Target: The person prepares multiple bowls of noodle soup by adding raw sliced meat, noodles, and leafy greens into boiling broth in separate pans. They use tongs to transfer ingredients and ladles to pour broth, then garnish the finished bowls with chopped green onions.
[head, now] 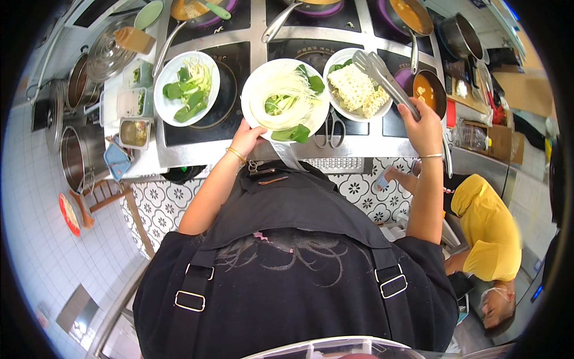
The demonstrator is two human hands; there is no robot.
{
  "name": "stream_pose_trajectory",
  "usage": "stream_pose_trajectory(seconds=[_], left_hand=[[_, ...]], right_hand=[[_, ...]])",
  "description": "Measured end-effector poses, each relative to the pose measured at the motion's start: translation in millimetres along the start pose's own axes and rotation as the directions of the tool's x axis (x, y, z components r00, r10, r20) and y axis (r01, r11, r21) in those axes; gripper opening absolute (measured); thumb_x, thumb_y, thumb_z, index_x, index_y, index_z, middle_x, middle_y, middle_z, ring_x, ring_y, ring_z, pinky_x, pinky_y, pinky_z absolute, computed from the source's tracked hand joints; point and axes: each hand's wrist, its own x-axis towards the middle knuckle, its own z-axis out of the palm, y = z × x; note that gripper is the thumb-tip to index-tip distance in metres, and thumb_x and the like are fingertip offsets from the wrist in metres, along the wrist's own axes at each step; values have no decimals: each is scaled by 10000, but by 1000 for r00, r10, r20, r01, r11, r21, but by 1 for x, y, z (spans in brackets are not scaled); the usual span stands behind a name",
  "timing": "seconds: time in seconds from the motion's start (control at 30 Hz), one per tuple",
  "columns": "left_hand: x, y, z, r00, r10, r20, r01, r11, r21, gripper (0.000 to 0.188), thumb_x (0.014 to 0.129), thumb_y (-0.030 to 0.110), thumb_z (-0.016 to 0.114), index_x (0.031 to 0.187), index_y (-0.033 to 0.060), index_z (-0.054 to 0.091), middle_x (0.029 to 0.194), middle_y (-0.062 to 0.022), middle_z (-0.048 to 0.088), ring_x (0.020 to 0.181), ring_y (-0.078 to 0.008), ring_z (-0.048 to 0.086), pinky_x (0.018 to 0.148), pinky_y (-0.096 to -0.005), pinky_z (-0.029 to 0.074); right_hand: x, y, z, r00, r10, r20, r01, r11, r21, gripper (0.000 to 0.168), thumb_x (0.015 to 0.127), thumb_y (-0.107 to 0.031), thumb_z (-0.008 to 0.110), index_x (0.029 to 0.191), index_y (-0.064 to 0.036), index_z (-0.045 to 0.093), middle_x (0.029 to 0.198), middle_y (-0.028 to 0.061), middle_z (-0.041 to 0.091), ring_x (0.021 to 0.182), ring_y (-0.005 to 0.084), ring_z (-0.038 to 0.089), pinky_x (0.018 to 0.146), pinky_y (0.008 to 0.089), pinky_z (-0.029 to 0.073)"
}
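My left hand [246, 141] grips the near rim of a white bowl [248, 99]. Thin pale noodles [265, 111] lie in it around green leaves and bean sprouts. In my right hand [421, 128] are metal tongs [389, 80], whose slotted heads reach over a second white bowl [384, 110]. That bowl contains blocks of dried instant noodles [354, 89] with leaves under them. To the left, a third white bowl [163, 107] holds leafy greens and bean sprouts [190, 92]. Scissors with dark handles [330, 130] lie between the middle and right bowls.
Pans of orange-brown soup [410, 17] sit on the induction cooktop [258, 27] along the back and right. Seasoning tubs [134, 133] and steel pots [83, 157] stand at left. A person in a yellow shirt [489, 229] is at the right, behind me.
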Motion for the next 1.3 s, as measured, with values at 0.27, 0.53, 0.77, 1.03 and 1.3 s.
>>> stream_pose_trajectory(seconds=[0.27,0.53,0.77,1.03,1.3], left_hand=[[-5,-29,29,997,13,72,26,851,-524,428,763,-52,439,1189,-22,452,1167,-136,544,1053,-256,558,915,-414,455],[-72,19,3,987,27,160,54,872,-486,485,714,19,472,1196,-38,468,1159,-123,563,1063,-246,557,897,-401,466],[-56,91,-13,892,246,379,6,833,-553,508,746,186,462,1190,-61,469,1120,-168,587,986,-278,601,816,-425,514],[26,242,32,851,474,226,-386,857,-341,442,843,387,471,1084,29,567,980,-104,653,865,-228,633,728,-388,517],[132,293,75,869,489,71,-448,841,-304,400,836,401,515,1017,55,605,924,-68,663,813,-191,619,763,-318,476]], right_hand=[[22,14,-12,988,-79,136,58,987,151,395,802,-359,636,1003,-19,638,825,140,656,732,247,617,672,329,463],[-27,-43,-12,975,-148,165,35,837,546,361,803,-232,682,1054,20,615,807,62,643,698,84,560,641,219,439],[-36,-76,-28,979,-199,48,134,801,583,370,815,-230,673,1066,33,604,807,60,642,712,86,564,652,216,437],[61,-81,-33,972,-234,-10,184,734,653,390,823,-303,652,1043,17,614,781,78,645,711,107,581,655,234,445],[161,-117,-13,841,-486,-236,526,837,152,423,785,-438,612,1006,-79,646,931,141,648,890,301,608,775,377,470]])
